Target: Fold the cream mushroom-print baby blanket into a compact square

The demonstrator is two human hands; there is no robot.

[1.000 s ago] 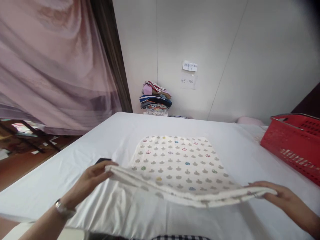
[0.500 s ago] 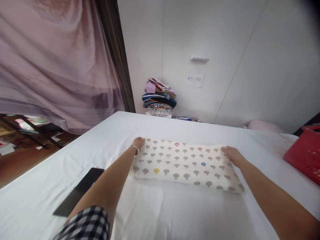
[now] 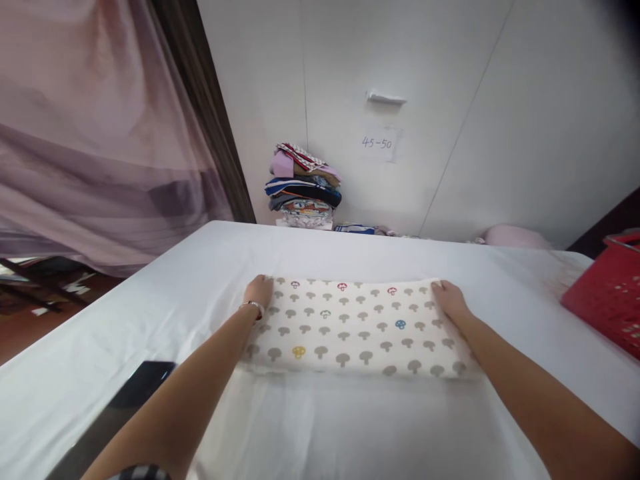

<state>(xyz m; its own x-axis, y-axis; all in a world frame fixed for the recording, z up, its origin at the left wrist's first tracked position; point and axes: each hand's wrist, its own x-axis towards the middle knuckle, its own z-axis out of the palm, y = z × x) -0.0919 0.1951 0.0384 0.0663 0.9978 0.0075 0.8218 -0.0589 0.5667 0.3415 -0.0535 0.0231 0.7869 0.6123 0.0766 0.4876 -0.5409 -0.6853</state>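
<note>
A white cloth [image 3: 353,327] printed with grey and a few coloured mushrooms lies folded into a wide strip on the white-covered table [image 3: 350,427]. My left hand [image 3: 259,292] grips its far left corner, fingers closed on the edge. At the far right corner, my right hand [image 3: 450,299] pinches the cloth in the same way. The fingertips of both hands are partly hidden. A bracelet circles my left wrist. Under and beside my left forearm lies a flat dark panel [image 3: 120,407].
At the right edge of the table stands a red plastic basket [image 3: 607,297]. Folded fabrics are stacked in a pile [image 3: 304,190] against the wall behind the table. A pink curtain [image 3: 95,133] hangs at the left. A paper marked 45-50 [image 3: 379,143] is on the wall.
Both hands have carried the cloth's near edge away from me, folding it over onto the far part. During the last half second the hands stay at the far corners while the view shifts slightly.
</note>
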